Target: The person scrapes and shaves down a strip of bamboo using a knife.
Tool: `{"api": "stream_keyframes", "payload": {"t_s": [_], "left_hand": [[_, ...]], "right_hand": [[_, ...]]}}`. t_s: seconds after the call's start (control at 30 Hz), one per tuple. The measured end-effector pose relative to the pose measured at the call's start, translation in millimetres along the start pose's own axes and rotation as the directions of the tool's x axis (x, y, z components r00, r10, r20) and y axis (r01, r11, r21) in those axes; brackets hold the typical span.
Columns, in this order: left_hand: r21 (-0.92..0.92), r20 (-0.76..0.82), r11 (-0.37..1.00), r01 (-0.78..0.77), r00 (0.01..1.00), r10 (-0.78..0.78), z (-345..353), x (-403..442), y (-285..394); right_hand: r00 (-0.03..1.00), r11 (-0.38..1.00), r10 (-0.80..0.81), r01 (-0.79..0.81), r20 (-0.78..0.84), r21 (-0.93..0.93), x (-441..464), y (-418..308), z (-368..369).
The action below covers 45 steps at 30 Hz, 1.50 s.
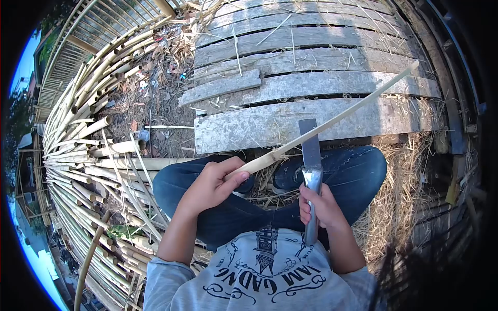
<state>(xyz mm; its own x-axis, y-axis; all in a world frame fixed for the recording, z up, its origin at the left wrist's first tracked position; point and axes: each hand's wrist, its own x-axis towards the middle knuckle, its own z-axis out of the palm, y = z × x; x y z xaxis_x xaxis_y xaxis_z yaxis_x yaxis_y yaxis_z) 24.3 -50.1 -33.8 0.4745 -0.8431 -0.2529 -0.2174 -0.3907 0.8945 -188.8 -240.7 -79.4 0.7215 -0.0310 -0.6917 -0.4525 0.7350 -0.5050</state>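
My left hand [220, 181] is closed around the near end of a long pale bamboo strip [337, 119]. The strip slants up and away to the right, with a node a little beyond my fingers. In my right hand [319, 205] is a knife [311, 147] with a broad, dark, square-ended blade and a shiny metal-looking handle. Its blade points away from me, and the strip crosses over or against it; whether they touch I cannot tell. Both hands are above my crossed legs [342, 179] in blue jeans.
Weathered wooden planks [249, 127] form a low platform ahead, with a loose board [223, 87] on it. Many cut bamboo poles [78, 166] are piled at my left. Straw-like shavings [397, 202] cover the ground at right. A bamboo fence [104, 26] stands at the far left.
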Motion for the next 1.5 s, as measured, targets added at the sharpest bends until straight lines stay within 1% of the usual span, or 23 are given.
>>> {"api": "stream_keyframes", "payload": {"t_s": [0.07, 0.13, 0.3, 0.37, 0.4, 0.47, 0.5, 0.53, 0.6, 0.63, 0.7, 0.73, 0.8, 0.87, 0.93, 1.07, 1.1, 1.13, 1.17, 1.23, 1.33, 1.4, 1.5], "left_hand": [[0.029, -0.019, 0.999, 0.021, 1.0, -0.02, 0, 2, 2], [0.044, -0.035, 0.999, 0.031, 0.999, -0.029, 3, 6, 5], [0.3, -0.098, 0.945, -0.132, 0.981, 0.168, 8, 9, 1], [0.362, -0.099, 0.922, -0.139, 0.977, 0.187, 7, 8, 0], [0.419, -0.096, 0.894, -0.159, 0.971, 0.217, 7, 7, 0], [0.365, -0.09, 0.924, -0.118, 0.983, 0.16, 8, 4, -4], [0.308, -0.079, 0.948, -0.08, 0.991, 0.11, 9, 3, -5], [0.306, -0.079, 0.948, -0.083, 0.991, 0.112, 12, 2, -4], [-0.041, -0.186, 0.996, -0.085, 0.98, 0.076, 18, 1, 4], [-0.036, -0.18, 0.998, -0.046, 0.983, 0.039, 14, 3, 6], [0.003, -0.206, 0.999, -0.044, 0.978, 0.044, 14, 1, 0], [0.05, -0.217, 0.998, -0.037, 0.975, 0.047, 14, -1, -4], [0.049, -0.224, 0.998, -0.035, 0.974, 0.045, 15, -3, -6], [0.209, -0.248, 0.978, 0.005, 0.968, 0.048, 16, 1, -3], [0.288, -0.208, 0.957, -0.041, 0.972, 0.104, 22, 1, -1], [0.479, -0.187, 0.859, -0.184, 0.934, 0.305, 26, 3, -4], [0.482, -0.188, 0.858, -0.174, 0.936, 0.296, 25, 2, -3], [0.433, -0.17, 0.879, -0.197, 0.94, 0.295, 25, 3, -2], [0.381, -0.15, 0.898, -0.221, 0.943, 0.296, 25, 2, 1], [0.295, -0.174, 0.925, -0.241, 0.938, 0.3, 36, 0, 15], [0.191, -0.227, 0.954, -0.23, 0.935, 0.271, 36, 3, 16], [0.13, -0.271, 0.991, -0.009, 0.962, 0.044, 28, -1, 14], [0.184, -0.315, 0.982, 0.051, 0.949, 0.01, 27, 6, 11]], "right_hand": [[0.993, 0.983, 0.002, -0.025, 0.122, 0.182, -4, -7, -1], [0.899, 0.902, 0.051, -0.229, 0.436, 0.367, -3, -9, -6], [0.803, 0.849, 0.042, -0.342, 0.594, 0.402, 3, -3, 12], [0.943, 0.962, 0.155, -0.212, 0.293, 0.174, 1, -11, 21], [0.941, 0.96, 0.159, -0.218, 0.298, 0.176, 6, -11, 20], [0.986, 0.975, 0.135, -0.116, 0.093, -0.191, 14, -12, 12], [0.997, 0.887, -0.038, 0.005, -0.062, -0.462, 15, -16, 19], [0.733, 0.374, -0.679, 0.391, 0.039, -0.841, 34, 9, 10], [0.747, 0.384, -0.665, 0.365, 0.02, -0.848, 41, 11, 3], [0.745, 0.375, -0.667, 0.367, 0.027, -0.852, 39, 8, 3], [0.975, 0.939, -0.183, 0.134, -0.13, -0.316, 26, 0, 8], [0.976, 0.939, -0.179, 0.132, -0.121, -0.318, 21, -4, 10], [0.991, 0.968, -0.066, 0.035, 0.115, 0.249, 8, -10, 13], [0.986, 0.95, -0.023, -0.03, 0.166, 0.31, 6, -11, 14], [0.885, 0.831, 0.046, -0.291, 0.463, 0.474, 8, -8, 11], [0.829, 0.867, 0.065, -0.323, 0.555, 0.38, 14, -3, 12], [0.938, 0.96, 0.126, -0.197, 0.323, 0.199, 9, -12, 18], [0.935, 0.958, 0.131, -0.205, 0.331, 0.2, 16, -11, 19], [0.985, 0.981, 0.092, -0.065, 0.148, -0.182, 24, -6, 19], [0.978, 0.661, -0.2, 0.096, -0.051, -0.744, 38, 13, 18], [0.987, 0.902, -0.131, 0.079, -0.095, -0.424, 35, 23, 22], [0.979, 0.928, -0.163, 0.111, -0.12, -0.355, 28, 16, 21], [0.979, 0.979, -0.198, 0.2, -0.049, 0.041, 13, 2, 19]]}}
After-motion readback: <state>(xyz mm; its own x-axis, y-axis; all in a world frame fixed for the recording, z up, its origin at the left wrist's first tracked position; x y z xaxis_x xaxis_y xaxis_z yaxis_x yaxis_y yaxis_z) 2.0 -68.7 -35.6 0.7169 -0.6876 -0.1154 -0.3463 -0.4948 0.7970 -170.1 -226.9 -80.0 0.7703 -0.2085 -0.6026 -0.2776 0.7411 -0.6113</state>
